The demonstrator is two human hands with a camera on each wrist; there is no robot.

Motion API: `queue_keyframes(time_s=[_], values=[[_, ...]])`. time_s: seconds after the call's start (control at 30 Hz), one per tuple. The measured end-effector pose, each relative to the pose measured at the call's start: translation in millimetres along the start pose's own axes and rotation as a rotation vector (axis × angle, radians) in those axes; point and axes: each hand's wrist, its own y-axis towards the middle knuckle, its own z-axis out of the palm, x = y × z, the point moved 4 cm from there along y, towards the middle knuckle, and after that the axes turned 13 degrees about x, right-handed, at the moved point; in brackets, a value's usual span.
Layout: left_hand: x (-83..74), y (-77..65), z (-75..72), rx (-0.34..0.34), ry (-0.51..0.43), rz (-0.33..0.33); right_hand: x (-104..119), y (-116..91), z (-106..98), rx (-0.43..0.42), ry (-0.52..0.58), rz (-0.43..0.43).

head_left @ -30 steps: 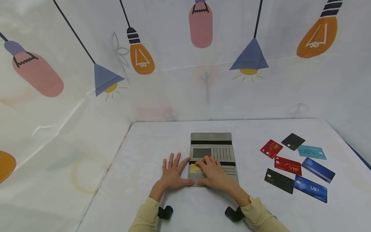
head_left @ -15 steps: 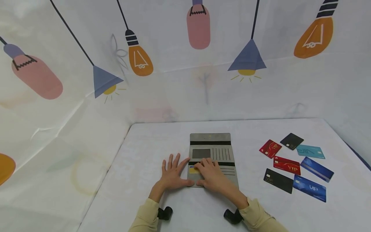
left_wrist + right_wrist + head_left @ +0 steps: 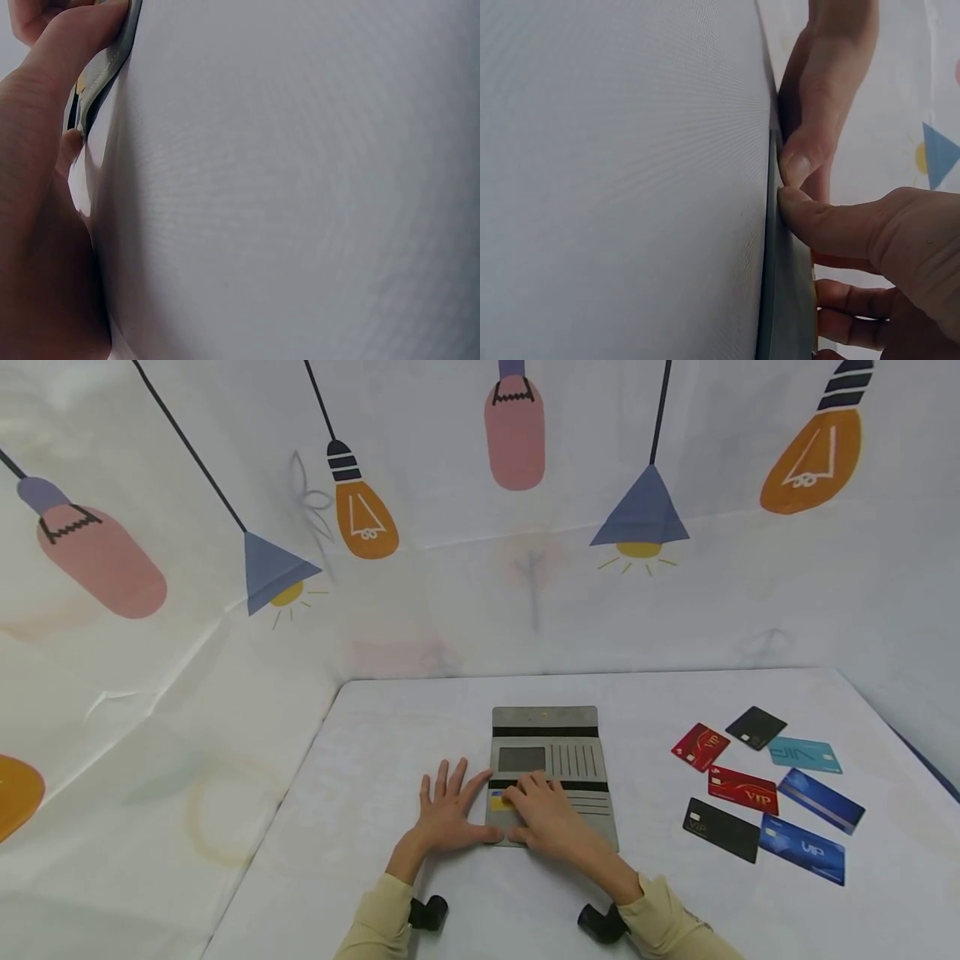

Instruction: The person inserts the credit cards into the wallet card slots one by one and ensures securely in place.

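A grey card holder (image 3: 545,717) lies unfolded flat on the white table, with black strips and printed lines. On its lower left part a yellow card with a blue corner (image 3: 498,803) shows beside the right hand's fingertips. My left hand (image 3: 448,818) rests flat with spread fingers; its thumb and index fingertip touch the holder's left side. My right hand (image 3: 551,818) lies over the lower half, loosely bent fingers pressing at the card, thumb on the holder's bottom edge. Both thumbs meet near that edge in the right wrist view, above the holder (image 3: 791,300).
Several loose cards lie at the right: a small red card (image 3: 701,747), a black card (image 3: 756,727), a teal card (image 3: 806,754), a blue card (image 3: 802,850) and others. White lamp-printed cloth (image 3: 450,610) stands behind the table. Black wrist cameras (image 3: 602,923) sit below the sleeves.
The right fingers have shifted slightly left and down over the card, and less of its yellow face shows than a second ago. The left hand and the holder have stayed in place.
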Motion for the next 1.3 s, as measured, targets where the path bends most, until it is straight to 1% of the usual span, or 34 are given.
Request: queue_keyframes(time_s=[0.17, 0.33, 0.43, 0.63, 0.73, 0.87, 0.97, 1.07, 1.2, 1.3], values=[[0.1, -0.9, -0.8, 0.008, 0.0, -0.011, 1.7, 0.3, 0.6, -0.009, -0.013, -0.021], [-2.3, -1.2, -2.5, 0.018, -0.016, -0.01, 0.8, -0.3, 1.6, -0.017, -0.057, -0.039], [-3.5, -0.9, -3.6, 0.017, -0.017, -0.013, 1.5, 0.2, 2.5, -0.007, -0.094, -0.014], [-3.6, 0.4, -3.1, -0.005, 0.002, -0.011, 13.6, -1.7, 4.1, 0.043, -0.239, 0.066], [-2.7, 0.8, -1.1, -0.014, 0.008, -0.012, 16.9, -4.0, 4.3, 0.041, -0.251, 0.084], [-0.7, 1.0, 2.6, -0.01, 0.016, -0.018, 12.9, -6.3, 5.5, 0.038, -0.198, 0.079], [0.0, 0.8, 4.1, -0.009, 0.013, -0.016, 8.1, -7.3, 4.5, 0.047, -0.14, 0.044], [0.0, 0.7, 4.3, -0.011, 0.005, -0.014, 2.2, -8.6, 0.5, 0.07, -0.052, -0.004], [-0.1, 0.8, 3.9, -0.01, 0.011, -0.014, -10.1, -10.7, -11.2, 0.101, 0.054, -0.05], [-0.4, 0.4, 2.2, -0.014, 0.002, -0.004, -24.0, -13.6, -27.3, 0.101, 0.118, -0.036]])
